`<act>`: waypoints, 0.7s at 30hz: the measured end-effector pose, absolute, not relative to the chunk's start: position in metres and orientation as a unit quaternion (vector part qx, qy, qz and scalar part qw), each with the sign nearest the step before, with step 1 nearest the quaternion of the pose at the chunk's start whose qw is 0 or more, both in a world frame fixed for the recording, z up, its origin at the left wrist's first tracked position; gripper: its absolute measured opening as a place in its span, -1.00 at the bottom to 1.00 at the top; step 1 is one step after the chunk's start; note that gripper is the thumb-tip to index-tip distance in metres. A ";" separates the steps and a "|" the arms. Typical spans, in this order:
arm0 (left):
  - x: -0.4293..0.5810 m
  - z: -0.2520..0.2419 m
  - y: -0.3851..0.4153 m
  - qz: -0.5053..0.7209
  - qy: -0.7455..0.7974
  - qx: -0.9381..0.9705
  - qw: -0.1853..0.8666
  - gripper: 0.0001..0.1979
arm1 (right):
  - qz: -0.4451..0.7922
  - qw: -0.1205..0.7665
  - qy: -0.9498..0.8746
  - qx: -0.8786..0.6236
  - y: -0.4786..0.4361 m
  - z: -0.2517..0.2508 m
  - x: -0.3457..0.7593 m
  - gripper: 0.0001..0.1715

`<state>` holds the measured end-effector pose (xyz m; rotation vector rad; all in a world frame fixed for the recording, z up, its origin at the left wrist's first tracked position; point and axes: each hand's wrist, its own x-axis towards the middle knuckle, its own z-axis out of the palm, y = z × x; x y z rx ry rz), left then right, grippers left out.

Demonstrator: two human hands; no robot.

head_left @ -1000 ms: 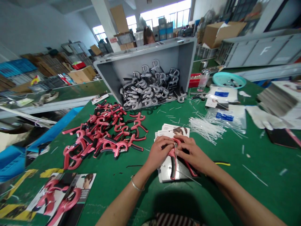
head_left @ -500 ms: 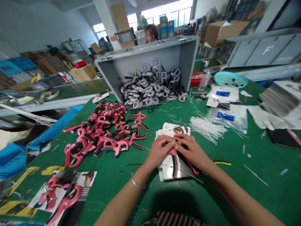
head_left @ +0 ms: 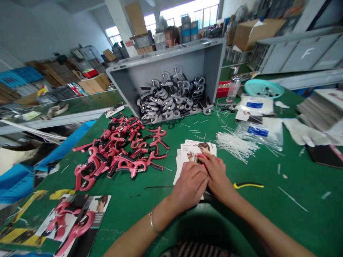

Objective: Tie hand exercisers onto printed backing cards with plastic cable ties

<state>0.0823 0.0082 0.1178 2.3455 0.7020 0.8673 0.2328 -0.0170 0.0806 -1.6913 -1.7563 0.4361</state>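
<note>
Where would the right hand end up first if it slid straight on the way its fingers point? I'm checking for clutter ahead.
Probably the printed cards just ahead of the right hand; beyond them, bare green table.

A heap of pink hand grippers [head_left: 120, 153] lies on the green table [head_left: 294, 200] — behind it a tipped grey crate [head_left: 166, 67] holds grey ones [head_left: 171, 96]. White cable ties [head_left: 235, 144] lie to the right — near plastic bags [head_left: 259, 130], a white glove [head_left: 302, 134] and a teal bowl [head_left: 264, 89].
</note>
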 end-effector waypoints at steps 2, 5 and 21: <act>0.074 0.111 0.014 0.360 0.313 0.815 0.330 -0.87 | 0.172 0.306 -0.685 -0.638 -0.012 0.084 0.232 -0.55; 0.064 0.104 0.032 0.426 0.427 0.657 0.452 -0.85 | 0.186 0.315 -0.705 -0.607 -0.011 0.089 0.232 -0.51; 0.051 0.089 -0.012 0.294 0.316 0.894 0.122 -0.85 | 0.111 0.320 -0.667 -0.664 -0.017 0.075 0.212 -0.43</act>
